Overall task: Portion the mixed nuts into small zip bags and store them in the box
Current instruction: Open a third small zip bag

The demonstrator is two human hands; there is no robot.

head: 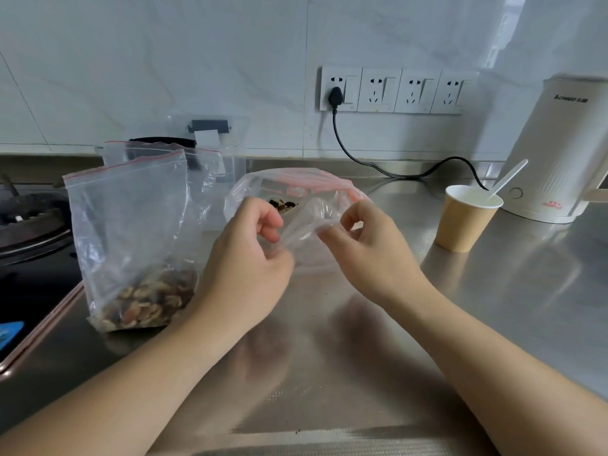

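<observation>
1. My left hand (250,258) and right hand (368,248) meet over the steel table (493,307), each grip pinched on the thin plastic of a small zip bag (306,225) held between them just above the surface.
2. The bag's red-striped mouth (312,181) faces away from me; a few dark nuts (283,204) show through the film beyond my left fingers.
3. At my left stands a larger zip bag (131,232), upright, its bottom filled with mixed nuts (148,301) (another clear bag (204,166) leans just behind it).
4. A clear box (214,139) sits at the back, against the tiled wall.
5. To my right, a paper cup (467,218) holds a white spoon (508,177), near a white kettle (559,153) whose black cord (362,162) runs to the wall sockets (394,90).
6. A gas hob (29,225) lies at the far left edge.
</observation>
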